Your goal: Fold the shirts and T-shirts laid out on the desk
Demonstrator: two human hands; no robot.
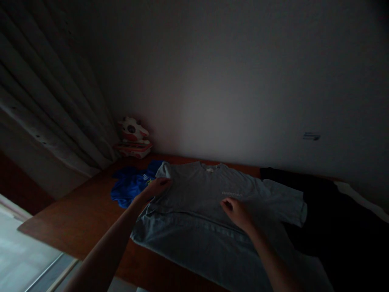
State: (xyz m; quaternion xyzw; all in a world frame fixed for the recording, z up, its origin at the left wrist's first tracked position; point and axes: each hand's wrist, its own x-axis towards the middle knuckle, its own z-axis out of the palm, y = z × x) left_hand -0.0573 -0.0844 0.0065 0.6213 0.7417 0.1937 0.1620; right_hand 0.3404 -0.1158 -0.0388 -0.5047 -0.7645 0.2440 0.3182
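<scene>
A grey T-shirt (197,219) with small chest lettering lies spread flat, front up, on a brown wooden table (75,215). My left hand (156,187) rests at the shirt's left shoulder edge, fingers curled onto the cloth. My right hand (235,211) lies on the chest of the shirt just below the lettering, fingers bent and pressing the fabric. The room is dim, so whether either hand pinches cloth is hard to make out.
A crumpled blue garment (130,184) lies left of the shirt. A red-and-white toy on a box (133,138) stands in the far corner by the curtain (45,113). Dark clothing (331,215) is heaped at right. The wall runs behind the table.
</scene>
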